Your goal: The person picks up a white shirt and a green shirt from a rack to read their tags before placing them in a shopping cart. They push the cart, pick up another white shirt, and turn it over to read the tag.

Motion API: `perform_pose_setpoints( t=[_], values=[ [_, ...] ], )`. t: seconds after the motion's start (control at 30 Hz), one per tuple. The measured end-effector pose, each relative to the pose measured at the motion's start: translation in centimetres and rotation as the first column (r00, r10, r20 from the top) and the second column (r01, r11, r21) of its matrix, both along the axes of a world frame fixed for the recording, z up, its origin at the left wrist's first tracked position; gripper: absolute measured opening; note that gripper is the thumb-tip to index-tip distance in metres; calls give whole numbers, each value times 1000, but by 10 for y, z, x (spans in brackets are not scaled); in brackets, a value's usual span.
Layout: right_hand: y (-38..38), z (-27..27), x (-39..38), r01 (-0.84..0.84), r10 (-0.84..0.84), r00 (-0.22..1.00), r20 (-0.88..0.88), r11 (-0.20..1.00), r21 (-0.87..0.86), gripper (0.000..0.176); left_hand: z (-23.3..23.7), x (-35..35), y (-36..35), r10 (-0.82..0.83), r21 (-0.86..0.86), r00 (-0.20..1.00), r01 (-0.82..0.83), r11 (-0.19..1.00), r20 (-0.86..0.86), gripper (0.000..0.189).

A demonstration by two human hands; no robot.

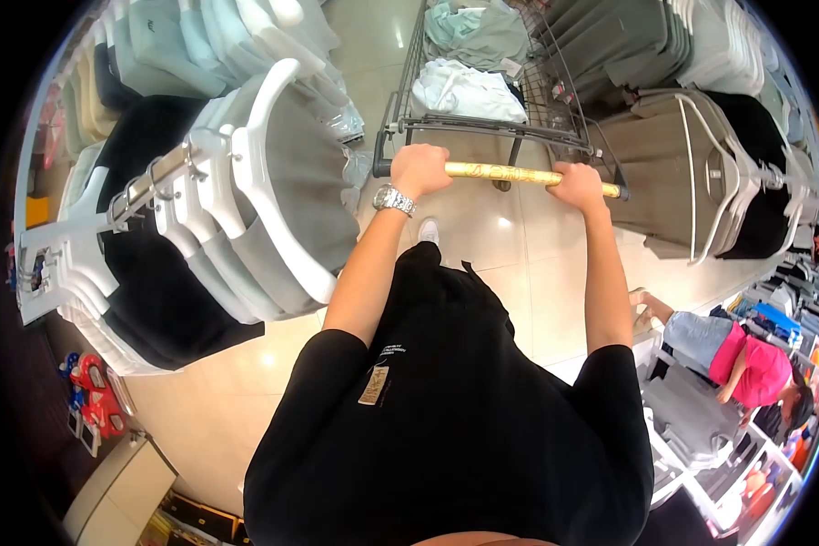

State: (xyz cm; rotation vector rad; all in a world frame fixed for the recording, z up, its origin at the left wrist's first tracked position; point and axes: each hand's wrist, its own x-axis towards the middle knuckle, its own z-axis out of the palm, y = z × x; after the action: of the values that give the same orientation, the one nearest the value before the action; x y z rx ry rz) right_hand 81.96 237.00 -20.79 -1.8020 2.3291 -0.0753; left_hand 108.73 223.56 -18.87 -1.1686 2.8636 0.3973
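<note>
Both of my hands are wrapped round the yellow handlebar (500, 173) of a wire shopping cart (555, 68). My left hand (419, 171), with a silver watch (395, 199) on its wrist, grips near the bar's left end. Toward the right end, my right hand (578, 187) is closed on the same bar. Inside the cart lies a heap of white clothing (464, 89), with pale green and grey garments (478, 35) piled behind it. My fingertips are hidden under the bar.
A rack of hanging shirts (309, 173) on white hangers stands close on the left. Another rack of grey and black garments (655, 173) is on the right. A person in a pink top (755, 369) bends by shelves at lower right. Tiled floor (491, 232) runs between the racks.
</note>
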Motion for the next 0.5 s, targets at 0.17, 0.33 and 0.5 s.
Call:
perform_pose_setpoints(
  t=[0.17, 0.33, 0.5],
  values=[
    [48, -13, 4, 2, -1, 1000, 19, 1000, -31, 23, -6, 7, 50, -27, -1, 1000, 27, 1000, -5, 19],
    [103, -28, 28, 32, -32, 999, 3, 999, -42, 22, -17, 31, 96, -68, -8, 997, 68, 998, 28, 20],
    [161, -32, 58, 87, -85, 996, 27, 993, -81, 23, -19, 52, 145, -103, -23, 993, 105, 994, 56, 20]
  ],
)
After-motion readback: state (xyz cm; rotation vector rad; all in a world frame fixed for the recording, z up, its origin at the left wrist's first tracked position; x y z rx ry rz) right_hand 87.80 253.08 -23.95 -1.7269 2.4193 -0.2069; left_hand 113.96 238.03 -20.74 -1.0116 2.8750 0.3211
